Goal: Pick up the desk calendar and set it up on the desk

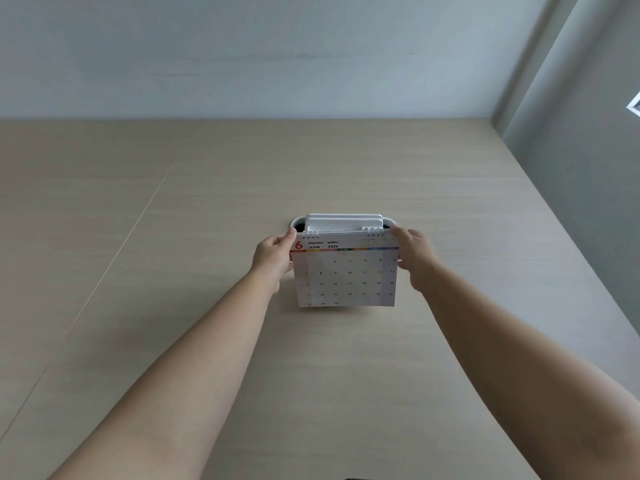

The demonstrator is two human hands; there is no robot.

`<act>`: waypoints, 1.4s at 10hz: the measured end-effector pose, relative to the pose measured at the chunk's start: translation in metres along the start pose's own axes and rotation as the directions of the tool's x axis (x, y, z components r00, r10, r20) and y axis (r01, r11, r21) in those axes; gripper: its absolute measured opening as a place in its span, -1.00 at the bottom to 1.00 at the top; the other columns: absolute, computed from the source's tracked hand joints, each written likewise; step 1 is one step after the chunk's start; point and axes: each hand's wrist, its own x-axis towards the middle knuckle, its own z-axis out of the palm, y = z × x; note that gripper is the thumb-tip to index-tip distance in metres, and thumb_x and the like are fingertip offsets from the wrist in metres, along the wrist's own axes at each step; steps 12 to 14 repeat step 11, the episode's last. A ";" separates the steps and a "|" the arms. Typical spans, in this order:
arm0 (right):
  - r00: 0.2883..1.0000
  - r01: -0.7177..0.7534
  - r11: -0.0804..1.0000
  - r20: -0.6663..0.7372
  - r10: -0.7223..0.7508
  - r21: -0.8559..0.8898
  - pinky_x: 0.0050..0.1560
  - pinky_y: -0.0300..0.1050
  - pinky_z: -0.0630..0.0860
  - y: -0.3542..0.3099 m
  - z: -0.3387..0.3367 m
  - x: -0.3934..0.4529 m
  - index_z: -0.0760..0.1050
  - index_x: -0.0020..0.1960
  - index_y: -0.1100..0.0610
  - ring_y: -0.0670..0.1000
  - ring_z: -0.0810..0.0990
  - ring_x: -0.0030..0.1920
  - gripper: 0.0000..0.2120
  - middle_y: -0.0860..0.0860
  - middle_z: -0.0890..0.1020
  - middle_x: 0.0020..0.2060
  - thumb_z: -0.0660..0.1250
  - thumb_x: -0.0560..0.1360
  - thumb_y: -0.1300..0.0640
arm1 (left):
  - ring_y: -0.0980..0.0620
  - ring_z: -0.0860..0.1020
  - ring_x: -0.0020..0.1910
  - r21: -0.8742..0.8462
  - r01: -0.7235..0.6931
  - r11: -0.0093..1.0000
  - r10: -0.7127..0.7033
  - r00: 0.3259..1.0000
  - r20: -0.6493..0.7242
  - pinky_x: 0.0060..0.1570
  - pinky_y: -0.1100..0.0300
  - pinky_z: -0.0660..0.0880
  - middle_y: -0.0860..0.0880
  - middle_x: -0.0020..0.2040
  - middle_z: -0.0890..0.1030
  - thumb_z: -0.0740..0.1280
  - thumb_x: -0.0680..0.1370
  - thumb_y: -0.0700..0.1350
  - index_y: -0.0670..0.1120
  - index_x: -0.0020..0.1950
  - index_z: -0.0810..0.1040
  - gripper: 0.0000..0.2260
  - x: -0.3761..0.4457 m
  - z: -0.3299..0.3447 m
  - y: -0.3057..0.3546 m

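Observation:
A spiral-bound desk calendar showing June 2026 stands near the middle of the light wooden desk, its page facing me. My left hand grips its upper left edge. My right hand grips its upper right edge. The bottom edge of the calendar sits at or just above the desk; I cannot tell if it touches.
Right behind the calendar is a white oval holder with a white block in it. A pale wall closes the back of the desk and a grey wall runs along its right edge. A seam crosses the desk on the left.

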 end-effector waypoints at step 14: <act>0.999 -0.052 0.997 -0.008 0.053 0.056 -0.07 -0.07 0.33 -0.028 0.002 0.059 0.43 -0.09 0.08 -0.01 0.42 -0.17 -0.73 0.03 0.49 -0.14 0.22 0.54 -0.14 | -0.11 0.66 -0.03 0.109 -0.019 0.994 0.017 1.000 0.019 0.18 -0.03 0.55 -0.12 -0.02 0.70 0.33 0.43 0.21 -0.05 -0.13 0.54 -0.68 0.067 0.035 0.033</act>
